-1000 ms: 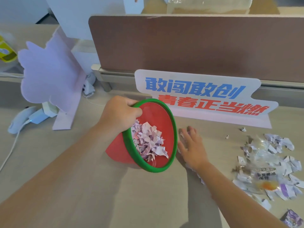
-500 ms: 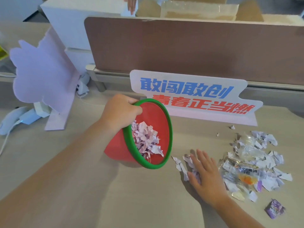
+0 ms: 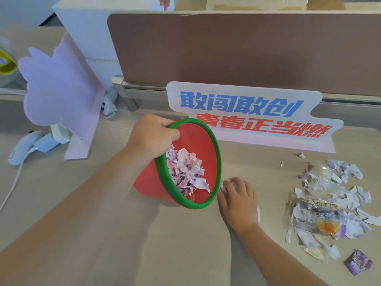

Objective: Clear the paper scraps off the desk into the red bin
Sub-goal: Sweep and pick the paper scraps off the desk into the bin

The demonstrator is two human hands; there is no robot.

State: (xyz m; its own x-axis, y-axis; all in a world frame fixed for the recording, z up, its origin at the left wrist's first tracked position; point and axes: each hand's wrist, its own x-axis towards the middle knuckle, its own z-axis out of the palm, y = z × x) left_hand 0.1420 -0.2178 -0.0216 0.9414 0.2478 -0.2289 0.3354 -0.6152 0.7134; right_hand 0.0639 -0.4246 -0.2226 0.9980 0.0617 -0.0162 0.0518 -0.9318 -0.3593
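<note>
My left hand [image 3: 151,137] grips the upper rim of the red bin [image 3: 208,145], which has a green rim and is tipped with its mouth facing right. Purple-white paper scraps [image 3: 185,172] fill its lower side. My right hand [image 3: 239,200] lies palm down on the desk right at the bin's mouth, covering a few scraps whose white edges show beside the fingers and palm. A larger heap of torn paper scraps [image 3: 348,195] mixed with clear plastic wrappers [image 3: 317,219] lies on the desk to the right.
A standing sign with blue and red characters [image 3: 247,118] is behind the bin, in front of a brown divider [image 3: 226,50]. A lilac cut-out board [image 3: 59,96] stands at the left, with a white charger and cable [image 3: 43,144]. A small purple packet [image 3: 359,265] lies at the lower right.
My right hand has slid left across the desk, pushing scraps from mid-desk up to the bin's mouth. The bin stays tipped in my left hand.
</note>
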